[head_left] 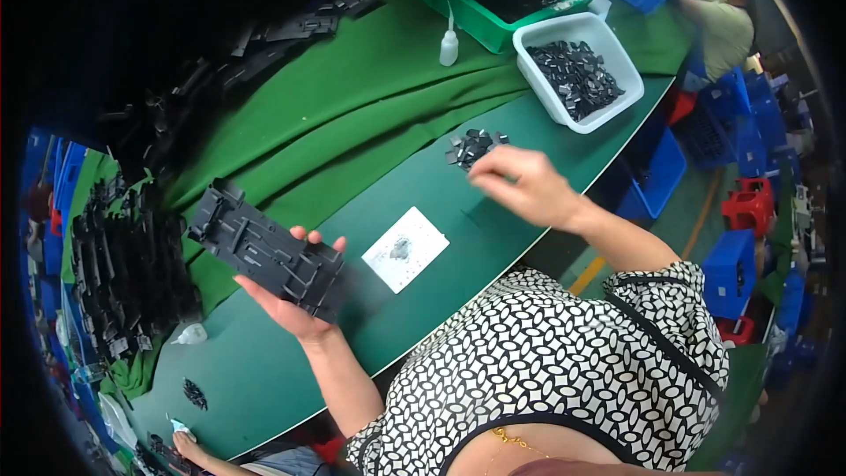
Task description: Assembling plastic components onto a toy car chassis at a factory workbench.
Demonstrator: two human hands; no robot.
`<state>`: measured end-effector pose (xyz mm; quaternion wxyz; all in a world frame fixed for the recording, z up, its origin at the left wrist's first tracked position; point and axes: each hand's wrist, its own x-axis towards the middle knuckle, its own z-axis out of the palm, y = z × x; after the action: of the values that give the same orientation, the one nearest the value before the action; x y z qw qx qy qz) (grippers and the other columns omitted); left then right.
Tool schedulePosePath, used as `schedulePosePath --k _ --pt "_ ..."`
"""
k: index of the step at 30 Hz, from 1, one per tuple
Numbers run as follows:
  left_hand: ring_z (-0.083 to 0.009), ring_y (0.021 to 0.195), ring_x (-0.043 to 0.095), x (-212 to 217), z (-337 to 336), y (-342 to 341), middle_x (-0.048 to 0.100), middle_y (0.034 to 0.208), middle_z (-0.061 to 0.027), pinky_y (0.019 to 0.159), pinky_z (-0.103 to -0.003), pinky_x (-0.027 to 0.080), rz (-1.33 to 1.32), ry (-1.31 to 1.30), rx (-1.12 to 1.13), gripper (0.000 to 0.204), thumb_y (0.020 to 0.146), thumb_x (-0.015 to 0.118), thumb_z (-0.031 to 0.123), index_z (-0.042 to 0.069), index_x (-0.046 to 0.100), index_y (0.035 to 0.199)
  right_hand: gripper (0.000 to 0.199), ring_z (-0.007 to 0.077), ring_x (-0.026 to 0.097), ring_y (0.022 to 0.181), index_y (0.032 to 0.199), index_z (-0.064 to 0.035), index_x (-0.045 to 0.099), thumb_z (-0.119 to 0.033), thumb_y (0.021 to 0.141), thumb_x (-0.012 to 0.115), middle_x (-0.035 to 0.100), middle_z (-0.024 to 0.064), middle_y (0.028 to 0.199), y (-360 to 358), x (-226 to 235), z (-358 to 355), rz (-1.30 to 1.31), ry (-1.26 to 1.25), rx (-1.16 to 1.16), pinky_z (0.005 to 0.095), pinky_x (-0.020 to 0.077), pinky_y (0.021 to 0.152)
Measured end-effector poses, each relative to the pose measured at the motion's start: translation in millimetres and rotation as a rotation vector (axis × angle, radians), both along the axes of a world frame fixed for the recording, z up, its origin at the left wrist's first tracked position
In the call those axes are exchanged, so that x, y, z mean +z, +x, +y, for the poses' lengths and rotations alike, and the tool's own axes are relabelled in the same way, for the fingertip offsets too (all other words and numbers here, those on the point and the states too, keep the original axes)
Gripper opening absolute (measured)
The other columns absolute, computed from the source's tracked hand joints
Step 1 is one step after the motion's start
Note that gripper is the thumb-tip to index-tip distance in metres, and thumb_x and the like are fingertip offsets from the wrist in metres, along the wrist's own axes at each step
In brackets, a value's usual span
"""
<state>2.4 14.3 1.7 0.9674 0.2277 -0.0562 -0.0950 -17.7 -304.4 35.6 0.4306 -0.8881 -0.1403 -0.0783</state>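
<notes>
My left hand (300, 316) grips a long black moulded plastic panel (264, 251) from underneath, with fingertips showing along its far edge. The panel is tilted, and its ribbed side faces up. To the right, my right hand (533, 189) hovers at a small heap of black plastic pieces (470, 148) on the green table. Its thumb and forefinger are pinched together, and anything between them is too small to make out. Between both hands lies a white card (423, 242) with a greyish smear in its middle.
A white basin (548, 99) full of small black pieces stands beyond my right hand, next to a white squeeze bottle (448, 49). Stacked black panels (132, 264) line the left side of the green cloth (352, 106). Another person's hand (185, 442) works at lower left.
</notes>
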Motion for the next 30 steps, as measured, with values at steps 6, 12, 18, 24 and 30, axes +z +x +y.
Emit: schedulePosePath --k 6,12,18,24,30 --pt "-0.0312 0.107 0.052 -2.8 -1.6 0.6 0.050 0.123 -0.0176 0.092 -0.058 0.043 -0.007 0.012 -0.006 0.067 0.092 0.035 0.060 0.013 0.032 0.139 0.015 0.0205 0.061 0.072 0.097 0.0017 0.062 -0.006 0.083 0.062 0.059 0.0123 0.088 15.1 -29.9 -61.5 0.082 -0.106 -0.275 0.0319 0.0497 0.067" --pt "-0.0317 0.108 0.051 -4.6 -2.8 -0.9 0.049 0.125 -0.0180 0.093 -0.058 0.042 0.014 0.051 0.045 0.066 0.092 0.034 0.060 0.014 0.032 0.140 0.017 0.0254 0.061 0.075 0.095 0.0006 0.060 -0.008 0.082 0.066 0.058 0.0124 0.091 21.3 -36.3 -60.6 0.118 -0.233 -0.232 0.0333 0.0499 0.068" --pt "-0.0344 0.108 0.052 -4.0 -9.1 -1.8 0.051 0.123 -0.0197 0.092 -0.060 0.042 0.040 -0.017 0.001 0.067 0.092 0.034 0.060 0.011 0.035 0.137 0.011 0.0162 0.059 0.067 0.089 0.0006 0.058 -0.004 0.082 0.065 0.059 0.0096 0.077 17.1 -30.5 -57.0 0.137 -0.079 -0.262 0.0290 0.0478 0.062" --pt "-0.0354 0.109 0.052 -4.6 -1.8 -1.3 0.050 0.125 -0.0211 0.094 -0.060 0.040 0.086 -0.096 -0.004 0.070 0.092 0.034 0.061 0.007 0.037 0.136 0.016 0.0067 0.056 0.070 0.099 0.0005 0.064 -0.009 0.086 0.065 0.063 0.0016 0.082 22.8 0.6 -7.7 0.676 0.755 -0.069 0.0193 0.0452 0.063" --pt "-0.0370 0.113 0.051 -5.5 4.3 3.6 0.048 0.128 -0.0235 0.097 -0.061 0.038 0.020 -0.126 0.029 0.072 0.092 0.032 0.061 0.006 0.035 0.137 0.014 0.0069 0.061 0.072 0.095 0.0005 0.065 -0.009 0.086 0.065 0.065 0.0042 0.084 26.5 -0.9 31.2 0.780 0.534 0.050 0.0205 0.0473 0.060"
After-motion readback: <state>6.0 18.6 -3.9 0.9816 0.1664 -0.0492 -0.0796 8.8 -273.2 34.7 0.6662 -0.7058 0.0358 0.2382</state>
